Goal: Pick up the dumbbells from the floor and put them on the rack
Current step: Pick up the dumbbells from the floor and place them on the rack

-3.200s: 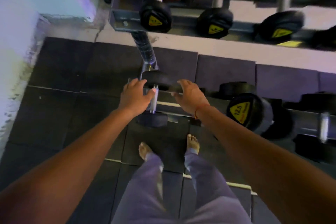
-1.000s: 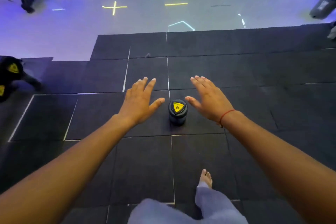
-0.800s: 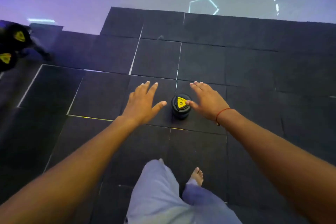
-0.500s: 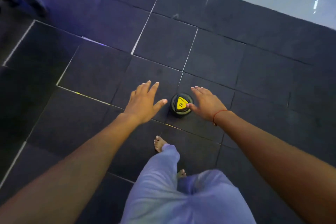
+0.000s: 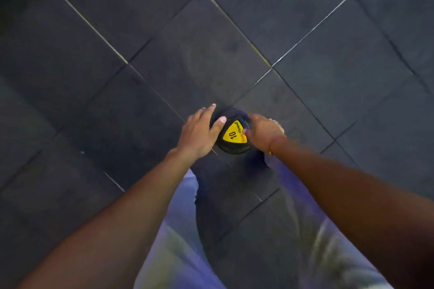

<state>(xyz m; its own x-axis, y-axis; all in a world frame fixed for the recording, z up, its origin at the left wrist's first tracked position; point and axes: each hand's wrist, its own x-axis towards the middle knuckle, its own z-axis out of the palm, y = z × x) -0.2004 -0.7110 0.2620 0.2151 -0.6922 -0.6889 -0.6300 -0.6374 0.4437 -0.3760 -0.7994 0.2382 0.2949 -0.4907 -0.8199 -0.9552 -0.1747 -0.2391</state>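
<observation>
Item: dumbbell, black, standing on end, yellow label marked 10 facing up. Location: on the dark rubber floor mats, just ahead of the person's trouser legs.

Left hand: at the dumbbell's left side, fingers spread wide and cupped around the top head, thumb resting on its upper face. Contact looks light; not yet a closed grip.

Right hand: at the dumbbell's right side, touching the rim beside the label. Fingers are curled down out of sight, so whether they are clamped cannot be told.

Rack: not in view.

Step in hand: taking hold of the dumbbell, judged as the start of the pickup; it appears to rest on the mats.

Next move calls for: both hands closing firmly under the top head or onto the handle beneath it, then a straight lift. The weight looks heavy and top-gripped, so slipping is the risk.
</observation>
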